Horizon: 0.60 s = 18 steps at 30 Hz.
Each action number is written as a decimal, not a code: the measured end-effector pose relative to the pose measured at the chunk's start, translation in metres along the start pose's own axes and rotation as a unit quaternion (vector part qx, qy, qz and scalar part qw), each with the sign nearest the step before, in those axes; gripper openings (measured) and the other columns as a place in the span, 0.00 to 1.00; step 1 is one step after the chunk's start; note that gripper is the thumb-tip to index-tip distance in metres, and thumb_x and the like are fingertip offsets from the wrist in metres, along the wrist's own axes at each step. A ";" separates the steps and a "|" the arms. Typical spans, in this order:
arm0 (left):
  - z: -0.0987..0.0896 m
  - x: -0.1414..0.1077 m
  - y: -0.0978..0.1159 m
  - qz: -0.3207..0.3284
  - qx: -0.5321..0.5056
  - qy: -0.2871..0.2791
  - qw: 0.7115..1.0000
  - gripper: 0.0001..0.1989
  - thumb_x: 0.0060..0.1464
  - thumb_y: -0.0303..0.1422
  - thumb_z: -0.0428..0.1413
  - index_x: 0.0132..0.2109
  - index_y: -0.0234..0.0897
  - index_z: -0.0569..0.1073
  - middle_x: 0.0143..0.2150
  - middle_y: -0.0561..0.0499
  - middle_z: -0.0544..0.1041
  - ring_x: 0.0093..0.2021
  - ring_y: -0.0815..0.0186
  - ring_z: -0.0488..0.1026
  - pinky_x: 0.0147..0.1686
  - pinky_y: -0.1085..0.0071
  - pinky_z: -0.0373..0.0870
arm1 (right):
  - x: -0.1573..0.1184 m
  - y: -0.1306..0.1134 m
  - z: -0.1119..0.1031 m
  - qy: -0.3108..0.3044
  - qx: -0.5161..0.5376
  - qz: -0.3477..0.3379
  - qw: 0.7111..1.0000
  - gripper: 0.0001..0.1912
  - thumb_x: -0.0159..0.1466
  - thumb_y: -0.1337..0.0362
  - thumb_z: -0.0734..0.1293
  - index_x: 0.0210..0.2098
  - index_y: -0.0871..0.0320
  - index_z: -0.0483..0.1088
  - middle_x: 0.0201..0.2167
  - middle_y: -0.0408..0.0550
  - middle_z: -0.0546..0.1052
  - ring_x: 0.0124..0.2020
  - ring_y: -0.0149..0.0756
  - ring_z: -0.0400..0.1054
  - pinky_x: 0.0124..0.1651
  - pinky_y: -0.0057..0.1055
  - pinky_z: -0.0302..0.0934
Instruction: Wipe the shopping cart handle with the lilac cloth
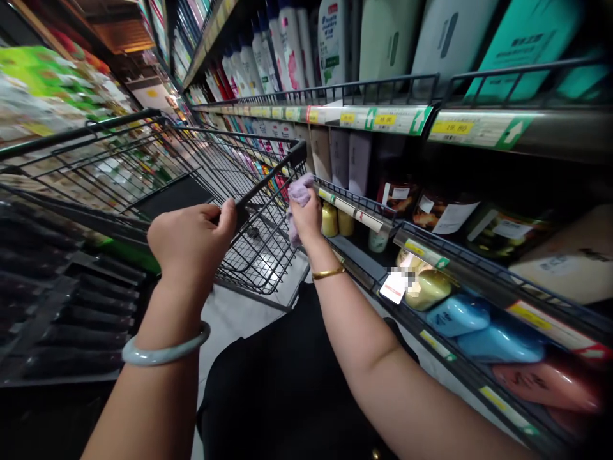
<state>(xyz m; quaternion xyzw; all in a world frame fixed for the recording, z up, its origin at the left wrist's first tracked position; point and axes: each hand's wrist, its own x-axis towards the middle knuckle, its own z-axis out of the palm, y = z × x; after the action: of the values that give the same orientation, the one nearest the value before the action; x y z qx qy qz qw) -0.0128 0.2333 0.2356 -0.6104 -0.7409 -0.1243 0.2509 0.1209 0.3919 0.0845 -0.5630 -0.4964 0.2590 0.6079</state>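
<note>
A black wire shopping cart (268,182) stands in front of me, its basket reaching away to the left. My left hand (191,239) is closed round the cart's near bar, with the thumb lying along the top and a pale bangle on the wrist. Bunched in the fist of my right hand (309,214) is a light purple cloth (301,190), close beside the cart's right corner. Whether that hand also touches the cart, I cannot tell. A gold bangle circles the right wrist.
On the right, a shelf rack (479,134) with wire rails and price tags holds several bottles, among them a teal bottle (531,48). Blue bottles (500,338) lie lower down. Green packaged goods (62,70) line the left, above a dark ridged tray (71,306). Tiled floor (230,306) shows below.
</note>
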 end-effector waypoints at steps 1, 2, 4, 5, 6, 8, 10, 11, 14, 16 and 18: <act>0.000 0.000 0.001 0.002 0.002 -0.006 1.000 0.37 0.65 0.56 0.33 0.33 0.38 0.78 0.26 0.43 0.74 0.31 0.59 0.69 0.30 0.64 0.49 | 0.000 0.002 -0.002 0.005 -0.003 0.023 1.000 0.15 0.64 0.59 0.67 0.49 0.56 0.69 0.48 0.52 0.79 0.48 0.40 0.74 0.56 0.37 0.66; 0.000 0.000 0.001 0.003 0.002 -0.009 1.000 0.37 0.65 0.56 0.32 0.34 0.38 0.79 0.27 0.43 0.75 0.32 0.59 0.70 0.30 0.64 0.49 | -0.001 0.005 -0.005 0.010 -0.010 0.047 0.999 0.15 0.63 0.60 0.68 0.49 0.57 0.70 0.49 0.54 0.79 0.50 0.42 0.73 0.57 0.39 0.66; 0.001 0.002 0.003 -0.009 0.003 -0.006 1.000 0.37 0.65 0.55 0.33 0.34 0.38 0.79 0.28 0.43 0.76 0.32 0.58 0.71 0.29 0.63 0.49 | -0.005 0.011 -0.010 0.014 -0.026 0.079 0.996 0.14 0.62 0.64 0.68 0.46 0.60 0.70 0.48 0.58 0.79 0.50 0.44 0.73 0.58 0.43 0.65; 0.002 0.003 0.004 -0.017 0.003 -0.003 1.000 0.37 0.66 0.54 0.33 0.35 0.37 0.80 0.28 0.42 0.76 0.32 0.57 0.71 0.29 0.62 0.48 | -0.009 0.011 -0.011 0.012 -0.031 0.085 0.996 0.12 0.61 0.65 0.68 0.45 0.60 0.70 0.47 0.57 0.79 0.49 0.45 0.73 0.58 0.44 0.65; 0.003 0.004 0.005 -0.022 0.002 0.001 1.000 0.37 0.66 0.53 0.33 0.36 0.37 0.81 0.29 0.41 0.77 0.33 0.56 0.72 0.29 0.62 0.49 | -0.013 0.009 -0.010 0.007 -0.034 0.083 0.996 0.11 0.60 0.66 0.68 0.44 0.59 0.70 0.45 0.56 0.79 0.48 0.45 0.73 0.57 0.43 0.66; 0.006 0.008 0.007 -0.022 0.002 0.004 1.000 0.37 0.66 0.52 0.32 0.39 0.37 0.82 0.32 0.40 0.79 0.35 0.55 0.73 0.30 0.62 0.49 | -0.021 0.001 -0.004 0.002 -0.034 0.064 0.997 0.13 0.60 0.65 0.68 0.44 0.58 0.70 0.45 0.54 0.79 0.47 0.44 0.73 0.55 0.41 0.66; 0.008 0.012 0.010 -0.021 0.007 0.001 1.000 0.37 0.67 0.51 0.32 0.40 0.37 0.83 0.33 0.39 0.80 0.36 0.54 0.74 0.30 0.62 0.49 | -0.025 -0.009 0.002 0.003 -0.027 0.034 0.999 0.16 0.60 0.62 0.69 0.47 0.57 0.68 0.46 0.54 0.79 0.47 0.43 0.73 0.54 0.39 0.67; 0.009 0.013 0.011 -0.022 0.009 0.000 1.000 0.37 0.67 0.50 0.32 0.40 0.37 0.83 0.34 0.39 0.80 0.37 0.53 0.75 0.30 0.62 0.49 | -0.025 -0.011 0.004 -0.001 -0.023 0.026 0.999 0.16 0.61 0.61 0.69 0.48 0.56 0.68 0.47 0.53 0.79 0.47 0.42 0.73 0.53 0.38 0.67; 0.011 0.017 0.013 -0.021 0.010 -0.006 1.000 0.37 0.66 0.50 0.32 0.39 0.37 0.82 0.34 0.39 0.80 0.37 0.52 0.75 0.30 0.62 0.50 | -0.017 0.000 -0.001 -0.030 -0.026 0.051 0.998 0.13 0.62 0.60 0.68 0.45 0.56 0.67 0.43 0.50 0.80 0.41 0.38 0.73 0.48 0.33 0.67; 0.012 0.019 0.014 -0.021 0.010 -0.007 1.000 0.37 0.67 0.49 0.32 0.39 0.37 0.83 0.35 0.39 0.81 0.37 0.52 0.76 0.30 0.62 0.51 | -0.012 0.012 -0.009 -0.038 -0.043 0.071 0.996 0.09 0.62 0.63 0.67 0.41 0.57 0.67 0.36 0.49 0.79 0.36 0.37 0.72 0.44 0.32 0.67; 0.015 0.021 0.016 -0.023 0.009 -0.005 1.000 0.36 0.67 0.48 0.32 0.41 0.37 0.83 0.36 0.39 0.82 0.38 0.53 0.76 0.31 0.62 0.52 | -0.013 0.016 -0.015 -0.024 -0.055 0.049 0.997 0.05 0.62 0.65 0.66 0.38 0.58 0.67 0.31 0.49 0.78 0.32 0.38 0.70 0.41 0.33 0.67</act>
<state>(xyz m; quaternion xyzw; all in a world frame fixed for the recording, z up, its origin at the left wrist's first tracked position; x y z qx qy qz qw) -0.0034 0.2619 0.2324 -0.5917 -0.7569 -0.1206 0.2499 0.1329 0.3780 0.0676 -0.6130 -0.4962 0.2736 0.5506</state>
